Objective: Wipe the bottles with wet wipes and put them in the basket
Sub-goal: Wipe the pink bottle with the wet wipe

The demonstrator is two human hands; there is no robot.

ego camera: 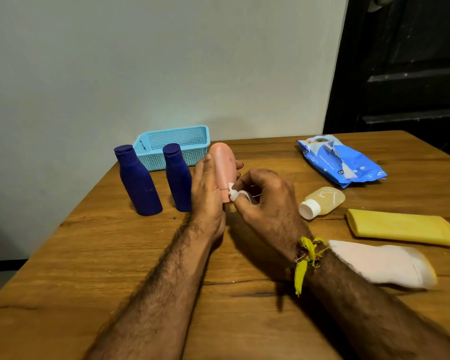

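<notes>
My left hand (205,196) grips a pink bottle (224,165) and holds it upright above the wooden table (115,255). My right hand (268,203) pinches a bunched white wet wipe (233,194) against the bottle's lower right side. Two dark blue bottles (138,181) (178,178) stand just left of my hands. Behind them sits a light blue mesh basket (192,145), which looks empty. A small clear bottle (322,201) with yellowish liquid and a white cap lies on its side to the right.
A torn blue wet-wipe pack (340,162) lies at the back right. A yellow tube (403,229) and a whitish-pink tube (382,263) lie flat near the right edge. A pale wall stands behind the table and a dark door at the far right.
</notes>
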